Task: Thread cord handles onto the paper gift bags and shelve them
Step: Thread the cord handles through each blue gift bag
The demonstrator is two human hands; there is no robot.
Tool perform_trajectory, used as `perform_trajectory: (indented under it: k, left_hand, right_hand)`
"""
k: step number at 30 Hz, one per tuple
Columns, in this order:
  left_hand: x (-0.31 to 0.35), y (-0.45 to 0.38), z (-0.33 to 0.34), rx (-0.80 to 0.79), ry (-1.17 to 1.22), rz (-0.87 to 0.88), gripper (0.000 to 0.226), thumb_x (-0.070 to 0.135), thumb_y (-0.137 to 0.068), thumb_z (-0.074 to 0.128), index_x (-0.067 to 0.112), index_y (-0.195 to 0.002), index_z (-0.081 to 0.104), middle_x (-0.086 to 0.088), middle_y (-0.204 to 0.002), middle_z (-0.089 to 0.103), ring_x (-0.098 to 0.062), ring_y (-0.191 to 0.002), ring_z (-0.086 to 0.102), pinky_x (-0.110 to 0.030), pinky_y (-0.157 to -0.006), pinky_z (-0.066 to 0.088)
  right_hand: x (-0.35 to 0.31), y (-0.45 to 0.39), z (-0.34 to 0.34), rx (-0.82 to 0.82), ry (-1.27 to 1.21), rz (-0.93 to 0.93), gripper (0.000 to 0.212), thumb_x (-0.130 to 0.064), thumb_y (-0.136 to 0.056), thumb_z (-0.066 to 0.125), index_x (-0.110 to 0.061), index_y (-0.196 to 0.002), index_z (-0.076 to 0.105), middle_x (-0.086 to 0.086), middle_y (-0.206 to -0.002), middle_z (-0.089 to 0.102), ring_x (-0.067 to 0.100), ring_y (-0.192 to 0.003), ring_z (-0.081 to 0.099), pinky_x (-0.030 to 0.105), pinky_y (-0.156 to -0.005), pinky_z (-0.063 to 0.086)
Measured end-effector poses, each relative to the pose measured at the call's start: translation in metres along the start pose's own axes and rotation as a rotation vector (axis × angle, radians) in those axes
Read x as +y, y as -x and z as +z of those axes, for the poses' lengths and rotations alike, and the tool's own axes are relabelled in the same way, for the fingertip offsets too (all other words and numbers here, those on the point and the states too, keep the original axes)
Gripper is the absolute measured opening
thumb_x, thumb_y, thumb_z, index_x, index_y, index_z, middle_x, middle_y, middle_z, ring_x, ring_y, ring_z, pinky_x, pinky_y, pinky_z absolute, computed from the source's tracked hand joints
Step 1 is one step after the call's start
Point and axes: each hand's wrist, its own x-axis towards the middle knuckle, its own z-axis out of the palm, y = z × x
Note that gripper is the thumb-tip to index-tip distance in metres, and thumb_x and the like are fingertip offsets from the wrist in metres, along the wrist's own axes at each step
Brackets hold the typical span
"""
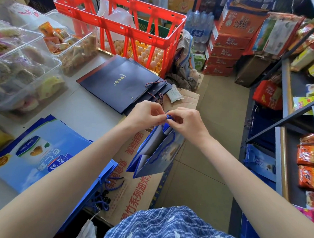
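The blue paper gift bag (156, 151) is hanging in the air from its top edge, where both hands are meeting. The left hand (145, 116) and the right hand (186, 124) are each pinching the blue cord (169, 117) at the bag's rim, fingertips nearly touching. A loop of the same cord is dangling down the bag's face below the grip. The bag is gaping open, showing a pale grey lining and a printed picture on its side.

Below the grip, flattened cardboard (130, 186) is overhanging the table edge. To the right, bare floor (215, 132) is running between the table and the shelf rack (282, 136).

Left and below the grip, a stack of flat light-blue bags (41, 149) is lying on the table (91, 115). Just beyond the hands, dark navy bags (121, 84) are lying flat. Farther off, a red crate (121, 20) is sitting over trays of eggs (146, 54). Far left, clear plastic tubs (28, 61) are holding pastries.
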Motion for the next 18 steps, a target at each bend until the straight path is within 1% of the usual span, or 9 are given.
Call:
perform_trajectory:
  k: [3,5,8,9,11,13,15,16,18]
  left_hand:
    - [0.002,0.002,0.002,0.031,-0.081,0.071,0.009,0.016,-0.083,0.067,0.015,-0.074,0.068,0.003,-0.069,0.069,0.004,-0.058,0.059,-0.010,-0.063,0.048]
    - [0.001,0.003,0.004,0.048,-0.057,0.065,0.008,0.015,-0.083,0.066,0.013,-0.076,0.069,0.002,-0.069,0.069,0.003,-0.059,0.060,-0.015,-0.066,0.050]
    - [-0.010,0.007,0.008,0.036,0.033,0.021,0.008,0.022,-0.085,0.066,0.016,-0.088,0.069,0.003,-0.083,0.070,-0.003,-0.073,0.066,-0.024,-0.075,0.054]
    - [-0.015,0.010,0.009,0.021,0.036,-0.007,0.013,0.026,-0.085,0.066,0.018,-0.096,0.067,0.005,-0.090,0.068,-0.004,-0.079,0.065,-0.023,-0.076,0.052]
    - [-0.028,0.016,0.016,-0.037,-0.063,-0.092,0.024,0.029,-0.085,0.065,0.019,-0.106,0.062,0.007,-0.099,0.063,-0.006,-0.085,0.061,-0.016,-0.071,0.046]
    - [-0.036,0.019,0.025,-0.069,-0.216,-0.148,0.017,0.027,-0.088,0.061,0.015,-0.101,0.066,0.002,-0.099,0.064,-0.008,-0.084,0.059,-0.013,-0.063,0.042]
    - [-0.037,0.016,0.032,-0.055,-0.309,-0.167,0.015,0.020,-0.089,0.058,0.010,-0.091,0.069,-0.003,-0.093,0.068,-0.013,-0.079,0.059,-0.019,-0.065,0.047]
    - [-0.036,0.014,0.034,-0.047,-0.344,-0.166,0.015,0.017,-0.088,0.058,0.007,-0.088,0.069,-0.006,-0.090,0.068,-0.016,-0.077,0.060,-0.024,-0.067,0.050]
    - [-0.032,0.010,0.035,-0.016,-0.369,-0.141,0.014,0.015,-0.085,0.059,0.005,-0.083,0.067,-0.006,-0.083,0.066,-0.019,-0.073,0.059,-0.027,-0.065,0.048]
  right_hand:
    - [0.000,0.003,0.000,0.026,-0.004,0.007,0.014,-0.006,-0.081,0.066,-0.005,-0.093,0.074,-0.003,-0.073,0.058,0.010,-0.063,0.050,0.003,-0.060,0.035]
    - [0.000,0.004,0.000,0.025,-0.010,0.013,0.015,-0.004,-0.081,0.065,-0.005,-0.093,0.074,-0.002,-0.073,0.059,0.011,-0.064,0.051,0.004,-0.060,0.035]
    - [0.003,0.005,-0.003,0.030,-0.025,0.010,0.015,-0.003,-0.080,0.066,-0.004,-0.093,0.074,-0.003,-0.075,0.061,0.004,-0.062,0.051,0.004,-0.061,0.037]
    - [0.006,0.005,-0.005,0.046,-0.041,0.015,0.015,-0.003,-0.080,0.067,-0.003,-0.094,0.073,-0.003,-0.076,0.061,0.000,-0.060,0.050,0.004,-0.061,0.038]
    - [0.012,0.007,-0.008,0.054,-0.080,0.037,0.015,0.000,-0.080,0.068,-0.001,-0.094,0.073,-0.003,-0.075,0.061,-0.004,-0.054,0.052,0.009,-0.059,0.044]
    - [0.015,0.009,-0.009,0.038,-0.106,0.051,0.016,0.001,-0.079,0.068,-0.001,-0.094,0.072,-0.004,-0.073,0.060,0.000,-0.051,0.055,0.015,-0.056,0.049]
    - [0.017,0.011,-0.010,0.040,-0.124,0.054,0.014,0.002,-0.080,0.069,-0.002,-0.093,0.072,-0.010,-0.071,0.058,0.001,-0.053,0.057,0.016,-0.054,0.050]
    - [0.018,0.011,-0.011,0.043,-0.131,0.055,0.014,0.001,-0.080,0.068,-0.003,-0.093,0.072,-0.011,-0.071,0.058,0.000,-0.052,0.058,0.014,-0.053,0.049]
    - [0.023,0.011,-0.015,0.021,-0.132,0.079,0.015,0.000,-0.081,0.069,-0.004,-0.095,0.072,-0.002,-0.074,0.063,-0.002,-0.050,0.059,0.013,-0.053,0.049]
